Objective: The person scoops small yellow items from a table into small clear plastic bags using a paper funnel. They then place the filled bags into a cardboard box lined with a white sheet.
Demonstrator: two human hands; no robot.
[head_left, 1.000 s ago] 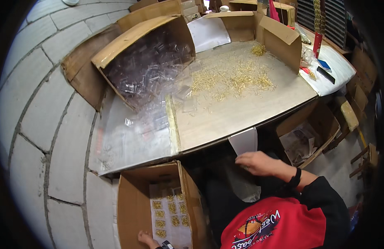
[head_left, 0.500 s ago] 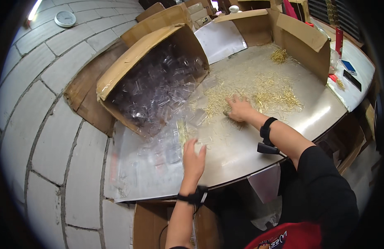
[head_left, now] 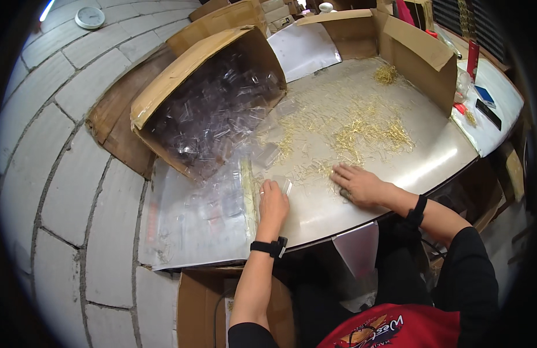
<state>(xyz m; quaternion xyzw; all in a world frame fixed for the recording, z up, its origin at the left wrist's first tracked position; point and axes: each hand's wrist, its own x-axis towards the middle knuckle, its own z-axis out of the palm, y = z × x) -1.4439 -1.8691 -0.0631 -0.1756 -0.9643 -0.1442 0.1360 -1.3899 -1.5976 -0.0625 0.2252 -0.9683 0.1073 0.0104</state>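
Left hand [head_left: 273, 203] flat on worktop [head_left: 430, 156], fingers loosely curled at a small clear case [head_left: 286, 185], perhaps just touching rather than gripping. Right hand [head_left: 357, 184] spread palm-down, fingers released over thin gold pins [head_left: 367, 130] strewn beyond. Likely light, stiff, slippery plastic; best pinched by the edges. Pins fine, apt to scatter. More cases in tipped box [head_left: 210, 110].

Two hands [head_left: 272, 203], one wall clock [head_left: 90, 17] — gold pins [head_left: 367, 130] uncountable

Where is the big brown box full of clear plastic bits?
The tipped brown cardboard box lies at the table's far left by the wall, its clear plastic pieces spilling toward the left hand.
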